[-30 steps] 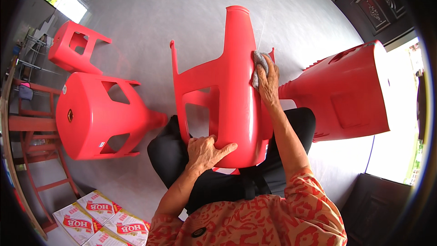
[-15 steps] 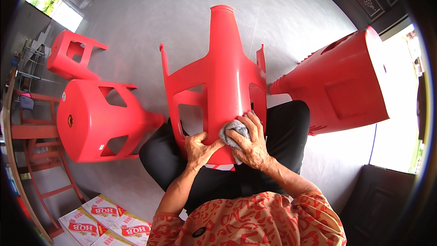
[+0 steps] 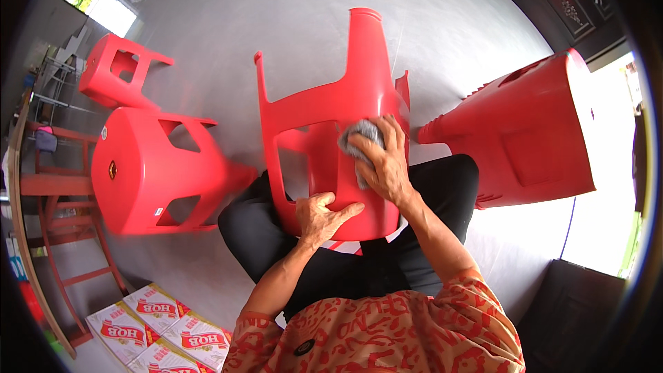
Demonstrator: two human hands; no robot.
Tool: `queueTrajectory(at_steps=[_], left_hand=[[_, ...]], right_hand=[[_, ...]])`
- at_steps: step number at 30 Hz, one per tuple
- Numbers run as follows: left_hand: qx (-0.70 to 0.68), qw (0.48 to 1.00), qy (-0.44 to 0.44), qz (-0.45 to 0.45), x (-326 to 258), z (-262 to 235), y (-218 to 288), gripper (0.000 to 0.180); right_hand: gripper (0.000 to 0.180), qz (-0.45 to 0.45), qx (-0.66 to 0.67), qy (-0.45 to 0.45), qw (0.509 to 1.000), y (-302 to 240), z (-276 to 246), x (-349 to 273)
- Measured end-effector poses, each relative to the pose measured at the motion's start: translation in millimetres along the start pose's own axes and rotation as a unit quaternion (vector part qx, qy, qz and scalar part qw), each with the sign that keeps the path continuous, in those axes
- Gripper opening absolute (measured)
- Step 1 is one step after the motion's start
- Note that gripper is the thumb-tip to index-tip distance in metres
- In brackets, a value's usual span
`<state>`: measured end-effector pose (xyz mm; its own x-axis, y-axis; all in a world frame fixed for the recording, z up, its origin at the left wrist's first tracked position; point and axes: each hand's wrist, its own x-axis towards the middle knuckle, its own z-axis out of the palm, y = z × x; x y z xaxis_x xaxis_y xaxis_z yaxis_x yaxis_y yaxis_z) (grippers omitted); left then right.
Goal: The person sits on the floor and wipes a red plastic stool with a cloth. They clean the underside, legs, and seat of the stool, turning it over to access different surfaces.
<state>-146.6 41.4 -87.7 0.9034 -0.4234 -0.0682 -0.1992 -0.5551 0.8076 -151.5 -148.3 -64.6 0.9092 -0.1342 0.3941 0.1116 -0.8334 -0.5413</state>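
A red plastic stool (image 3: 366, 93) lies on its side between my bent knees, legs pointing away from me and its seat end toward my body. My left hand (image 3: 319, 220) grips it at the lower edge of a side opening, thumb flat on the outer face and fingers curled in, partly hidden. In my right hand (image 3: 388, 166) is a bunched grey cloth (image 3: 358, 139), pressed against the stool's side below the root of the upper leg.
Left of me, a red stool (image 3: 124, 173) lies tipped over, with a smaller one (image 3: 100, 72) beyond. Stacked red stools (image 3: 532, 135) lie at right. Printed cardboard (image 3: 141, 314) covers the floor at lower left, near a reddish-brown wooden frame (image 3: 59, 183). A dark carved door (image 3: 566, 3) stands far right.
My right hand has moved the cloth up the stool's side, away from my body. The stool has turned slightly, its upper leg swinging right. My left hand has shifted a little right, still gripping it.
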Motion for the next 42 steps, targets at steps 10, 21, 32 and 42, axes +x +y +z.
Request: queueTrajectory(at_steps=[10, 21, 32, 42], left_hand=[[0.054, 0.997, -0.003, 0.052, -5.9, 2.6, 0.9, 0.06], [0.094, 0.992, 0.003, 0.084, 0.5, 11.2, 5.1, 0.055], [0.103, 0.992, -0.03, 0.058, -6.0, 12.5, 1.8, 0.059], [0.04, 0.998, -0.045, 0.034, -2.3, 10.2, 5.3, 0.063]], right_hand=[[0.049, -0.043, -0.017, -0.039, 0.998, -9.9, 1.7, -19.8], [0.039, 0.057, -0.132, 0.112, 0.983, 34.1, 44.7, 90.6], [0.033, -0.132, -0.256, -0.022, 0.957, -20.5, 129.6, 103.1], [0.045, -0.103, -0.21, -0.01, 0.972, 3.1, 52.9, 90.6]])
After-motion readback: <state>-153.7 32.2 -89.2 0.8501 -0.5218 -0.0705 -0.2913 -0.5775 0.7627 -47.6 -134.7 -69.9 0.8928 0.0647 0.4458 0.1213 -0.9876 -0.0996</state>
